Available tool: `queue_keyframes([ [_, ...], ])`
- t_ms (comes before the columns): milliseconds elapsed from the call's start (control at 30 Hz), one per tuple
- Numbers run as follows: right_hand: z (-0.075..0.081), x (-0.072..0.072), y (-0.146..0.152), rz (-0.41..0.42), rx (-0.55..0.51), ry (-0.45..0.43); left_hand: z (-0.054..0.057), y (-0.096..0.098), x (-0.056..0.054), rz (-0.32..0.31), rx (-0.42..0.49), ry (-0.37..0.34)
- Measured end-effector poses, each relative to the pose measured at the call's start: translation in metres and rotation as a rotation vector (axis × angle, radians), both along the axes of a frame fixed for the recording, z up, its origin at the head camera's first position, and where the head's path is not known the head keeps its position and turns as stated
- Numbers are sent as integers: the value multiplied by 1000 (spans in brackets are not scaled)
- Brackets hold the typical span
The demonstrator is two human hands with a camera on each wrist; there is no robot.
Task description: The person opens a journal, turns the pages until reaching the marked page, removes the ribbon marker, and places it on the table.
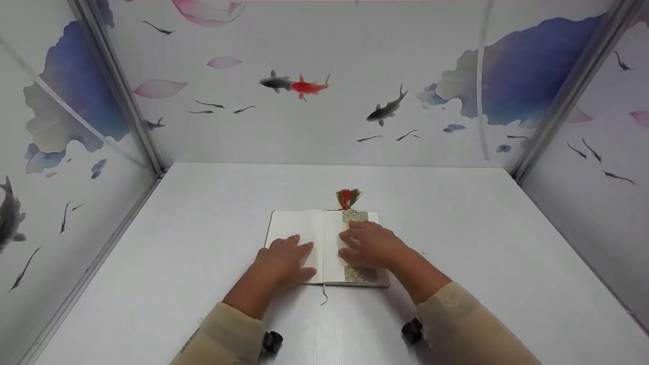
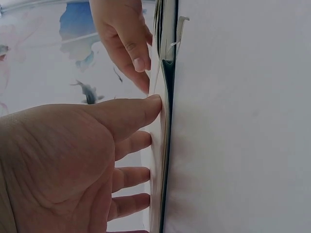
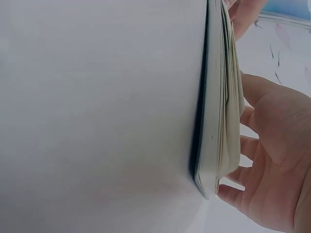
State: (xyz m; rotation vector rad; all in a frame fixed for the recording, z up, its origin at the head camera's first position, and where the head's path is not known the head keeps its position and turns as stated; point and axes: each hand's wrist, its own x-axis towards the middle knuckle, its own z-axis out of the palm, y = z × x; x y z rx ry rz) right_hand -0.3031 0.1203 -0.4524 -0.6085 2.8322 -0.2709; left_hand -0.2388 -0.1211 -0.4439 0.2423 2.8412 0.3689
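Notebook [image 1: 318,228]: lies open in the lower middle of the frame, with tasselled bookmark [image 1: 360,274] along its right half; seems at a flattening step, under left hand [image 1: 286,260] at left and right hand [image 1: 372,246] across bookmark, both with fingers spread, gripping nothing; next probably calls for light, even pressure, to keep bookmark straight.

Counted, lower centre: one notebook [image 1: 329,247], one bookmark [image 1: 361,274], one tassel [image 1: 348,198], one ribbon [image 1: 325,294], one left hand [image 1: 285,260], one right hand [image 1: 372,244].
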Motion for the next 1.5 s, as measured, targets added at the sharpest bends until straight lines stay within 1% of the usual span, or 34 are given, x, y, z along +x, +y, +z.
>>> queue_keyframes([
  [133,-2,0,5,-66,-61,-19,-3,1,0,14,-9,1],
  [200,-2,0,8,-96,-109,-23,-4,1,0,19,-12,3],
  [333,-3,-1,13,-149,-188,-10,-6,0,-1,12,-11,7],
  [433,-2,-2,17,-197,-201,-5,-6,0,0,2,-3,12],
  [567,0,-2,21,-281,-198,-32,-5,-1,0,-4,2,12],
  [733,1,-2,26,-369,-297,-72,-5,-1,-1,-7,-2,3],
  [933,3,-9,37,-479,-408,-97,-6,-1,-2,-17,-16,1],
  [1100,4,-15,48,-529,-538,-120,-5,0,-1,-13,-12,0],
  [1200,5,-18,55,-570,-628,-157,-4,0,-1,-9,-8,0],
  [1267,5,-21,59,-599,-668,-170,-3,0,-1,-8,-9,-2],
  [1333,6,-23,65,-618,-696,-182,-2,-1,-1,-8,-12,-5],
  [1500,8,-28,81,-648,-706,-188,-1,0,0,-9,-13,-13],
])
